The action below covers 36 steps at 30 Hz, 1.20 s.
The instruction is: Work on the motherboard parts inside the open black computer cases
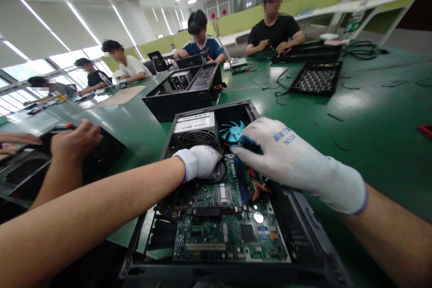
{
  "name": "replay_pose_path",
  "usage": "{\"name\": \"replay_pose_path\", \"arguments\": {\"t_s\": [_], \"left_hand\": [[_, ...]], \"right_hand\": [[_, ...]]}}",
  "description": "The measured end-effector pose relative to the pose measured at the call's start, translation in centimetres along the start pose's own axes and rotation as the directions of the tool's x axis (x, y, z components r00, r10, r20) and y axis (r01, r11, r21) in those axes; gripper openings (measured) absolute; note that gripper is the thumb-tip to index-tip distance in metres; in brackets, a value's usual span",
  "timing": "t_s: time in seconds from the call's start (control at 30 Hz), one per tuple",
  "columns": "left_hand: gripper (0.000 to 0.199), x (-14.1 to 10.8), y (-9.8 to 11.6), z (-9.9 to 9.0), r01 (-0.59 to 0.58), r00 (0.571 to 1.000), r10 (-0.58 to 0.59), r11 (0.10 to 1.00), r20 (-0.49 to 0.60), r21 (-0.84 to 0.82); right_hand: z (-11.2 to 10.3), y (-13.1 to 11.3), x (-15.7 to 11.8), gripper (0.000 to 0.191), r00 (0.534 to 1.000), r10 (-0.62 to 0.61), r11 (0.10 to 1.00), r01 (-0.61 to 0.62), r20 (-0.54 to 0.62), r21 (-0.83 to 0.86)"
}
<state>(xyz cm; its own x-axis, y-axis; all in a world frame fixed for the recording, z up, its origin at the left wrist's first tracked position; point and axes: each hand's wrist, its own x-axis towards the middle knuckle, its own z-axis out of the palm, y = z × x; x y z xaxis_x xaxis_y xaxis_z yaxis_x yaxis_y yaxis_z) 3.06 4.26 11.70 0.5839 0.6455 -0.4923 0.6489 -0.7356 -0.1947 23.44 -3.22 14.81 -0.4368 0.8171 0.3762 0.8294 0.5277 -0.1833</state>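
An opened black computer case [313,229] lies in front of me, its green motherboard [202,234] facing up. My left hand [204,162], in a white work glove, is closed over the cooler area, beside looped black cables [221,172]; its fingertips are hidden. My right hand [270,148], gloved alike with a dark blue palm, curls its fingers near the turquoise fan [232,131]. What lies between its thumb and fingers I cannot make out. A power supply [195,128] sits at the case's far left. Coloured wires [259,189] run below my right hand, beside the blue memory slots [241,180].
Another opened case [182,103] stands beyond mine on the green table [381,144]. A co-worker's hand [76,139] works over a case at left. Several people sit along the table. A black panel [315,78] and loose dark strips lie at right.
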Motion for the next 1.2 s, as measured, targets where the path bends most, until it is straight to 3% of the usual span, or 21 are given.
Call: {"name": "replay_pose_path", "arguments": {"t_s": [0.27,1.2], "left_hand": [[0.048,-0.03,0.00,-0.45,0.041,0.995,-0.043,0.999,0.087,0.018],[0.046,0.04,-0.31,-0.14,0.040,0.997,-0.040,0.999,0.067,-0.007]], "right_hand": [[-0.02,0.10,-0.06,0.040,1.000,-0.001,1.000,0.001,0.026,-0.017],[-0.07,0.06,-0.02,0.037,1.000,-0.011,1.000,0.011,0.002,0.016]]}}
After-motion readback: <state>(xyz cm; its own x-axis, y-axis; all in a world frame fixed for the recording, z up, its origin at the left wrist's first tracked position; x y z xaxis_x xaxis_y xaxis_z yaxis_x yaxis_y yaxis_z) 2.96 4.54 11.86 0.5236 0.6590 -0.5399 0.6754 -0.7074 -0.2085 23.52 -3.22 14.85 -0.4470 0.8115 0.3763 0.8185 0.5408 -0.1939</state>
